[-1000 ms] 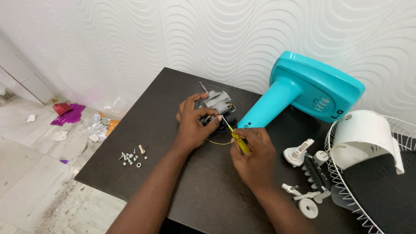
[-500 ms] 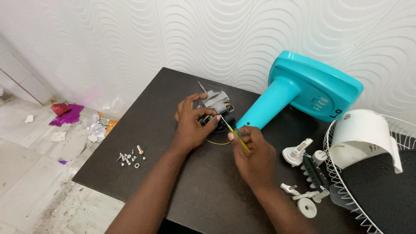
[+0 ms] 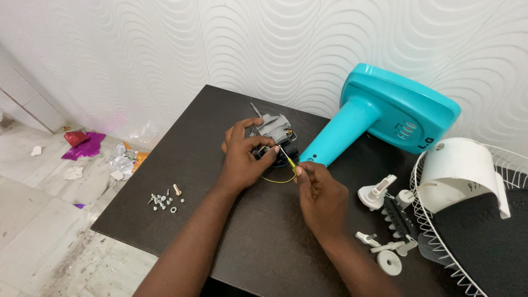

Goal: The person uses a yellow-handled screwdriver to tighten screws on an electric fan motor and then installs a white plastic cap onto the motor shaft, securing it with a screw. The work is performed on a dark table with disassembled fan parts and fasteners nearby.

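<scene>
A small grey fan motor (image 3: 273,129) with a metal shaft lies on the dark table (image 3: 192,154), at the narrow end of the turquoise fan stand (image 3: 385,118). My left hand (image 3: 242,157) grips the motor from the left. My right hand (image 3: 319,192) holds a yellow-handled screwdriver (image 3: 288,160) with its tip against the motor. A thin yellow wire (image 3: 278,180) loops on the table between both hands.
Several screws and washers (image 3: 164,199) lie near the table's left edge. White plastic fan parts (image 3: 385,220), a white cover (image 3: 465,170) and a wire fan guard (image 3: 473,242) sit at the right. Litter (image 3: 82,148) lies on the floor at the left.
Both hands stay at the motor; the screwdriver has shifted only slightly. The view has drifted a little.
</scene>
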